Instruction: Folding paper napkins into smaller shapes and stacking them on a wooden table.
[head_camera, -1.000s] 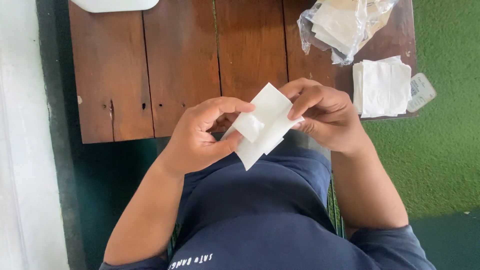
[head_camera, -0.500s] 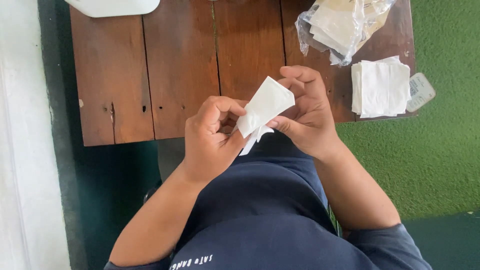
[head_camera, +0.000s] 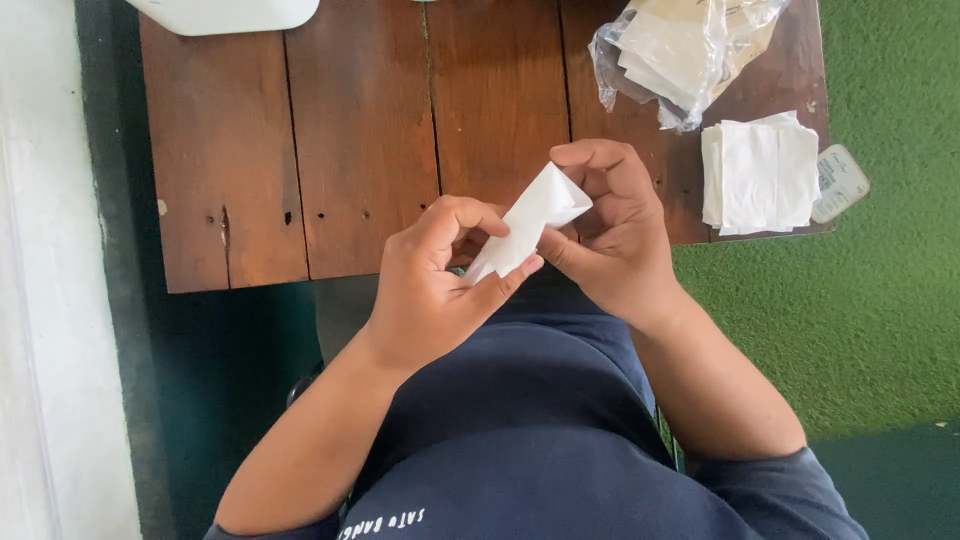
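The folded white paper (head_camera: 527, 226) sits in the air between the two hands, above the near edge of the worktop (head_camera: 360, 150) and just in front of the person's dark shirt — it touches neither. Its long axis runs on a slant, from the lower left end up to a pointed corner at the upper right. The left hand (head_camera: 435, 290) pinches the lower end, thumb below and forefinger curled over the top. The right hand (head_camera: 610, 235) closes on the upper end, fingers bent over the point and thumb pressed beneath. Both hands are on it, so neither is nearer — each lies at one end of the strip. A stack of white sheets (head_camera: 760, 175) and a clear bag (head_camera: 685, 50) lie well apart on the worktop's far right
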